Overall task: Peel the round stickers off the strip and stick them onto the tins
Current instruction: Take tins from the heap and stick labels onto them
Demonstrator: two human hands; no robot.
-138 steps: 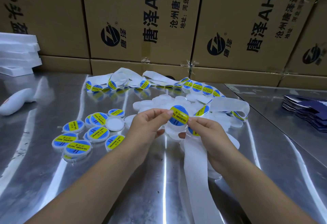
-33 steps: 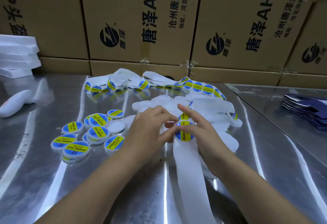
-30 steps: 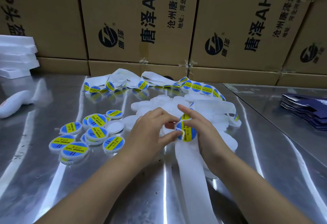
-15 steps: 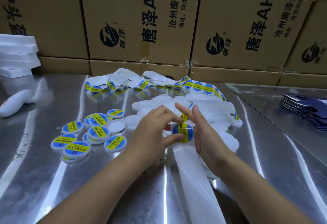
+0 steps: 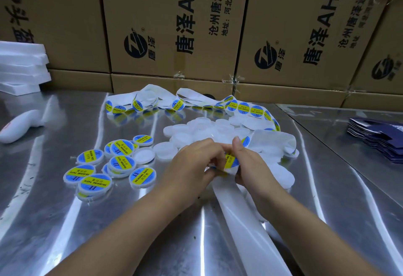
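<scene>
My left hand (image 5: pixel 194 162) and right hand (image 5: pixel 253 164), fingers curled, pinch the round blue-and-yellow sticker (image 5: pixel 230 160) between them, its yellow band upright, with the bare white round tins (image 5: pixel 196 130) heaped just beyond my knuckles.

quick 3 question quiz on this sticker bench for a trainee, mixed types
1. What do the left hand and right hand pinch between them? A. a sticker B. a foam block C. a navy card
2. True or false: the labelled tins lie on the right hand's side.
3. Which two words are printed on the labelled tins?
Key: 1 A; 2 false, they lie on the left hand's side; 3 SOLDERING PASTE.
</scene>
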